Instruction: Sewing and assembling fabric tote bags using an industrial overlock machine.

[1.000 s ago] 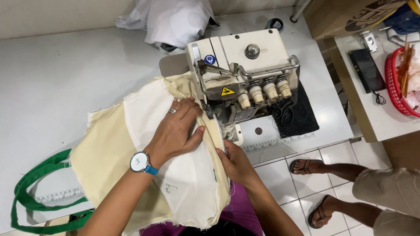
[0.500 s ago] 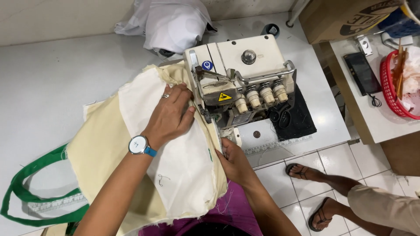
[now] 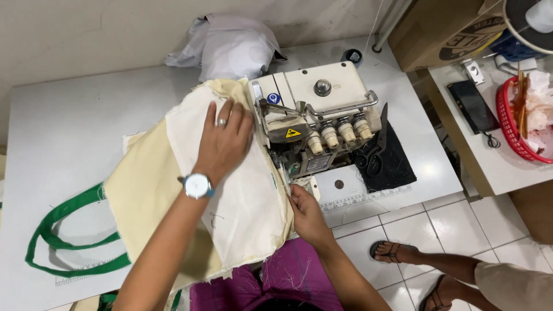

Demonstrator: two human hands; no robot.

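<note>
Two bare hands work one piece of cream-coloured woven cloth (image 3: 242, 201), which lies across the white tabletop (image 3: 75, 126) with its right edge under the front of the white overlock sewing machine (image 3: 314, 106). Left hand (image 3: 222, 141), with a ring and a white-faced wristwatch (image 3: 197, 185), lies flat on the cloth just left of the machine, fingers slightly spread and pressed down, apparently to keep the layers smooth and steady. Right hand (image 3: 302, 204) sits at the near right edge of the cloth, thumb and fingertips pinching the seam edge, apparently to keep it in line with the needle area. Under the cloth a paler yellow fabric panel (image 3: 141, 184) extends leftward, and green webbing handles (image 3: 63, 236) loop off its near left side.

Beyond the machine, at the far edge of the table, lies a crumpled white plastic bag (image 3: 233, 49); its contents cannot be told. Black scissors (image 3: 374, 147) rest on a black mat right of the machine. On a separate side table (image 3: 478, 167) at far right stands a red plastic basket (image 3: 518, 144) holding pale crumpled material, with a dark flat phone (image 3: 472, 106) beside it. Another person's sandalled feet (image 3: 397, 253) rest on the tiled floor, near right.
</note>
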